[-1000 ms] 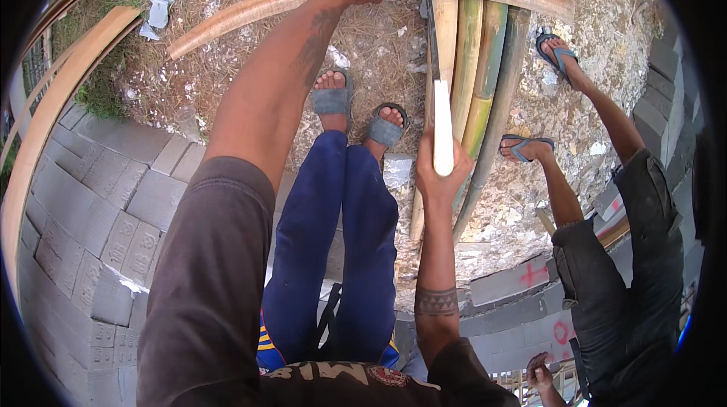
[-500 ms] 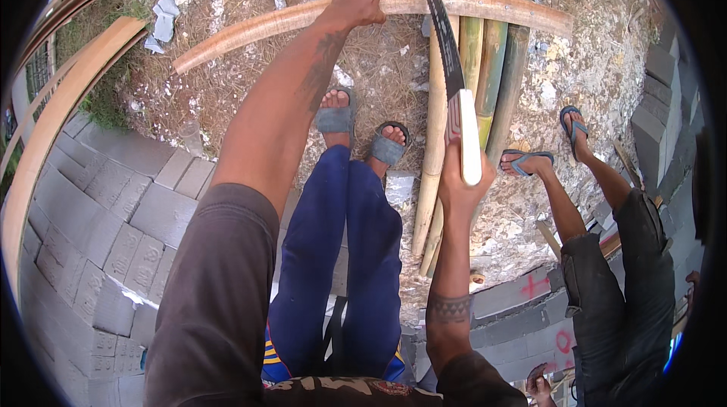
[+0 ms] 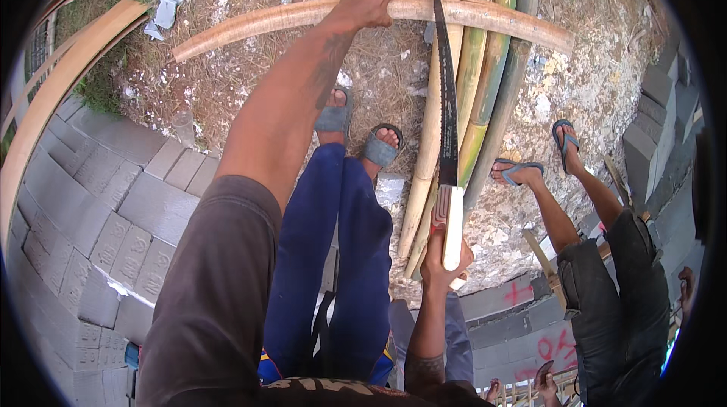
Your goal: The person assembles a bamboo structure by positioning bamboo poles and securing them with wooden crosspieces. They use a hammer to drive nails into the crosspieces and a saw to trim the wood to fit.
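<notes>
A long plank [image 3: 500, 17] lies crosswise over several bamboo poles [image 3: 477, 59], looking bowed in the fisheye picture. My left hand [image 3: 369, 6] grips the plank left of the poles, its fingers wrapped over the edge. My right hand [image 3: 445, 259] is closed round the white and red handle of a hand saw [image 3: 448, 112], low in front of the poles. The dark toothed blade points away from me, and its far tip rests at the plank, just right of my left hand. Whether the teeth sit in a cut cannot be made out.
Another person's legs in dark shorts and flip-flops [image 3: 519, 172] stand on the right. Grey blocks [image 3: 98, 202] are stacked at the left, more [image 3: 651, 115] at the far right. Long boards [image 3: 45, 96] rise along the left rim. Dry grass and rubble cover the ground.
The saw and my right hand have been drawn back toward me, bringing the blade's tip to the plank. My left hand keeps its hold on the plank.
</notes>
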Demonstrator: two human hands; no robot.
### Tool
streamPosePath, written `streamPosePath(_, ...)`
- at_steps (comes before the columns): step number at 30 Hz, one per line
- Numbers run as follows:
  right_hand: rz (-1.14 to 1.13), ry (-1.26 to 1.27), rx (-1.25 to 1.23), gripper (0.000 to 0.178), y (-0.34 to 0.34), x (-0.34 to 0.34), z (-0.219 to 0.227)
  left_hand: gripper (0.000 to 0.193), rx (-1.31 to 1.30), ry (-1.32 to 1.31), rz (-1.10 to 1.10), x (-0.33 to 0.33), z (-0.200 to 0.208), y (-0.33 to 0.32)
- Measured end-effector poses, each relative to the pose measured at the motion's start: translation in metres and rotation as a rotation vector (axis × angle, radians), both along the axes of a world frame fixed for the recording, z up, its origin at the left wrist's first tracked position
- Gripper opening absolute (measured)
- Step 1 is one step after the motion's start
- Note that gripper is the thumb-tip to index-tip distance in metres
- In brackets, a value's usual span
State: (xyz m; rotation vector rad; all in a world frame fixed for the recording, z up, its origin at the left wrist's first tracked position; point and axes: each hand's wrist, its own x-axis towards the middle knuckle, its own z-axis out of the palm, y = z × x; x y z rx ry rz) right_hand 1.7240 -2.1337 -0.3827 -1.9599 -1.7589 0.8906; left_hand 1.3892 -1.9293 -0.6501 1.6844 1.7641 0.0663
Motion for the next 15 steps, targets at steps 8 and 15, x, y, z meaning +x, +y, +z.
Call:
streamPosePath(8, 0.114, 0.038, -0.287, 0.009, 0.032, 0.016, 0.051, 0.053, 0.059, -0.080, 0.000, 0.007, 0.004, 0.008)
streamPosePath(15, -0.032, 0.047, -0.196, 0.008, 0.046, -0.032, 0.037, 0.086, 0.017, 0.036, 0.025, 0.014, 0.003, -0.007)
